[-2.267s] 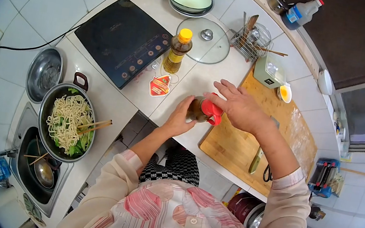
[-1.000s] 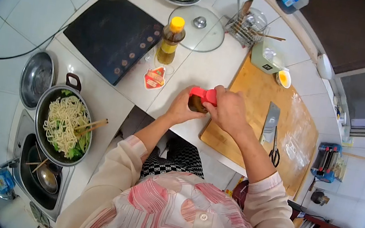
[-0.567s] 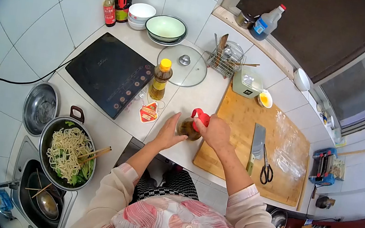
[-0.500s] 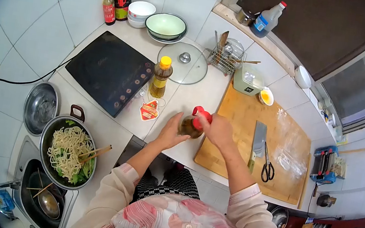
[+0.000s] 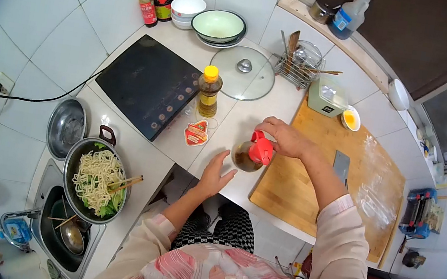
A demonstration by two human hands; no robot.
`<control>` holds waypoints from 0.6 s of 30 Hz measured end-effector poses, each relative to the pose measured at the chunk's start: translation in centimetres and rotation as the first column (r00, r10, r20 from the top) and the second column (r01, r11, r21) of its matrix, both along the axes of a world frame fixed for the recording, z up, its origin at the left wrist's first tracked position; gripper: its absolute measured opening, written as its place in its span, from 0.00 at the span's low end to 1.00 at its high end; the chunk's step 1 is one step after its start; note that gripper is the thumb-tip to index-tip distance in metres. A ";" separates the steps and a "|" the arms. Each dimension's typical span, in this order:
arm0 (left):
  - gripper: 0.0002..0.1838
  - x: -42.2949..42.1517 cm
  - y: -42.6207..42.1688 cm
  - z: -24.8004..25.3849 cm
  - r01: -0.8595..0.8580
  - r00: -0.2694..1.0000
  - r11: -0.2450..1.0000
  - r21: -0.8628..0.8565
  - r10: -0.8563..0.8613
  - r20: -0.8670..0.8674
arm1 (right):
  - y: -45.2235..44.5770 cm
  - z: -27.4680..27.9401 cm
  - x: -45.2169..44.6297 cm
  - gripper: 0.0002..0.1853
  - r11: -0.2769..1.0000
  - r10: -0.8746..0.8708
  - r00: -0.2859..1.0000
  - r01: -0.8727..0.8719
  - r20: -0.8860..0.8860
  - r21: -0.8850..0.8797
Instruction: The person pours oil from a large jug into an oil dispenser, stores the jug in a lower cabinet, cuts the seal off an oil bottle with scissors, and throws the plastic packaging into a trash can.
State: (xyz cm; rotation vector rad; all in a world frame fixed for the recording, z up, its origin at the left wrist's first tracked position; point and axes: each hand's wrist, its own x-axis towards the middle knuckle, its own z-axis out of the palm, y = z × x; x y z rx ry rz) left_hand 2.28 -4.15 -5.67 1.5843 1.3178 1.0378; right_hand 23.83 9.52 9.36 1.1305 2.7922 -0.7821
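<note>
A glass jar (image 5: 245, 159) with dark contents and a red lid (image 5: 261, 148) stands on the white counter beside the cutting board. My right hand (image 5: 287, 139) has its fingers curled on the lid's far side. To the left of the jar, my left hand (image 5: 214, 176) is spread, thumb and fingers apart, near the glass and holding nothing. A yellow-capped bottle (image 5: 209, 92) and a red-and-yellow label card (image 5: 196, 133) are just beyond, to the left.
A pan of noodles and greens (image 5: 98, 181) with chopsticks sits by the sink (image 5: 84, 260). Behind are a black induction cooker (image 5: 148, 85) and a glass lid (image 5: 252, 80). A cleaver (image 5: 341, 166) lies on the cutting board (image 5: 296, 191).
My right hand has shifted from the lid's near right side to its far side. The lid's red spout now points toward my body. My left hand has drawn slightly away from the jar.
</note>
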 end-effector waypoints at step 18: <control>0.29 -3.5 4.9 0.3 -0.194 0.820 0.898 0.394 0.369 -0.437 | -3.5 -2.3 5.7 0.11 0.860 -0.225 0.945 0.078 -0.237 -0.504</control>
